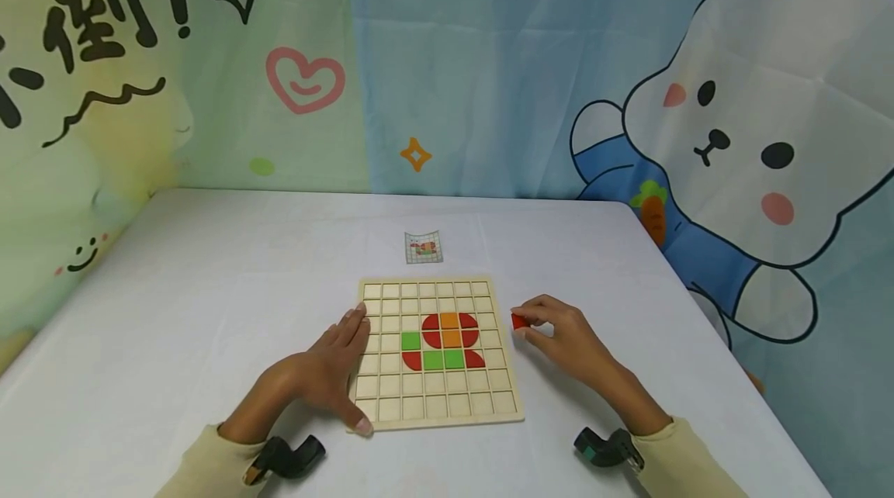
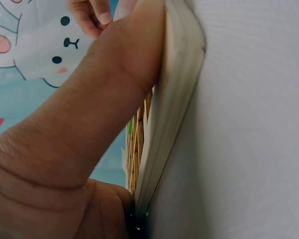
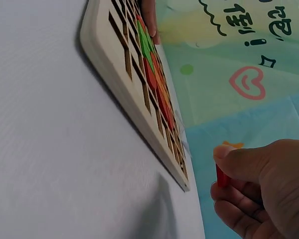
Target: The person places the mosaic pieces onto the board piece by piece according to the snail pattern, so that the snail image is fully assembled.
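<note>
Board: a pale wooden grid board (image 1: 459, 406) is lying flat on the tabletop (image 1: 244, 265), its raised strips forming square cells.
Seated pieces: smooth, flat-faced red curved pieces (image 1: 475, 359), orange squares (image 1: 452, 338) and green squares (image 1: 454, 359) are filling cells around the board's middle; the red ones are flanking the orange pair left and right.
Left hand: the left hand (image 1: 330, 372) is lying along the board's left edge, fingers extended, thumb touching the near-left corner.
Right hand: the right hand (image 1: 561, 333) is pinching a red piece (image 1: 518, 321) just beyond the board's right edge; fingers are partly hiding its outline.
Picture card: a small gridded card (image 1: 423, 248) is lying beyond the board's far edge.
Backdrop: a creased, printed cloth (image 1: 461, 79) is hanging behind the tabletop.
Head view: this view is showing the whole layout and the card's print.
Left wrist view: this view is revealing the board's thick side and rounded corner beneath the thumb.
Right wrist view: this view is exposing the brown cell walls and the held piece's narrow side.
</note>
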A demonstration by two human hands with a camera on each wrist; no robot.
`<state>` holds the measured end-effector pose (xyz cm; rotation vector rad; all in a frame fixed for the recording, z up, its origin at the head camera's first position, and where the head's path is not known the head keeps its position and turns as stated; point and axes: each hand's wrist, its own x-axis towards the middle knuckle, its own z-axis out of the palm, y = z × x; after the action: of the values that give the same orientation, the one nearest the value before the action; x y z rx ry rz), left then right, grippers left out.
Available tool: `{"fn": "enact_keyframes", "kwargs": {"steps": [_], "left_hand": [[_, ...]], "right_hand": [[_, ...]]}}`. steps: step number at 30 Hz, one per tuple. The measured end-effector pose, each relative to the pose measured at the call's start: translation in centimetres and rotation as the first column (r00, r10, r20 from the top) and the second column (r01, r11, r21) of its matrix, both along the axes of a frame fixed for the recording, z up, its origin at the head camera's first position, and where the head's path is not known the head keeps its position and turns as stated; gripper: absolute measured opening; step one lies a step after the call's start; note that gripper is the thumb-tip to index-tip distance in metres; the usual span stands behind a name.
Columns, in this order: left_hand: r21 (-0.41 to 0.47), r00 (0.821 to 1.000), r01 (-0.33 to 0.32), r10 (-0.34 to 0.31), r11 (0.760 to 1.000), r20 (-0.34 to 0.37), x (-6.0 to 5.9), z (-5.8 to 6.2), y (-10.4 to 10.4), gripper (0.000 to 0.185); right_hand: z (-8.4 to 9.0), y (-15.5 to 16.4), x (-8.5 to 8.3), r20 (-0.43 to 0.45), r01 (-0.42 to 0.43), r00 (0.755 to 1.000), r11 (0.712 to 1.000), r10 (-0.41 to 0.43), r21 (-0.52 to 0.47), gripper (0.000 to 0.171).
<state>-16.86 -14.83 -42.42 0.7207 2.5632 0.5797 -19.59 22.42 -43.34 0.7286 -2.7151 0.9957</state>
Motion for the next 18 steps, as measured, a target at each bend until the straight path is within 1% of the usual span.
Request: {"fn": "enact_keyframes", "kwargs": {"steps": [6,11,18], "left_hand": [[0.012,1.0,0.006,-0.006,1.0,0.003,-0.1,0.1,0.0,0.144],[0.023,1.0,0.015,-0.016,1.0,0.013,-0.1,0.1,0.0,0.144],[0.007,1.0,0.005,-0.005,1.0,0.004,0.0,0.1,0.0,0.144]], "right_hand": [[0.0,-1.4,-0.6,-0.001,-0.065,0.998,0.998,0.065,-0.016,0.035],[0.1,-2.6,-0.9,-0.004,-0.098,0.995,0.995,0.098,-0.015,0.033],[0.5,-4.4,-1.3,0.076,-0.109,0.991,0.994,0.109,-0.013,0.03]]}}
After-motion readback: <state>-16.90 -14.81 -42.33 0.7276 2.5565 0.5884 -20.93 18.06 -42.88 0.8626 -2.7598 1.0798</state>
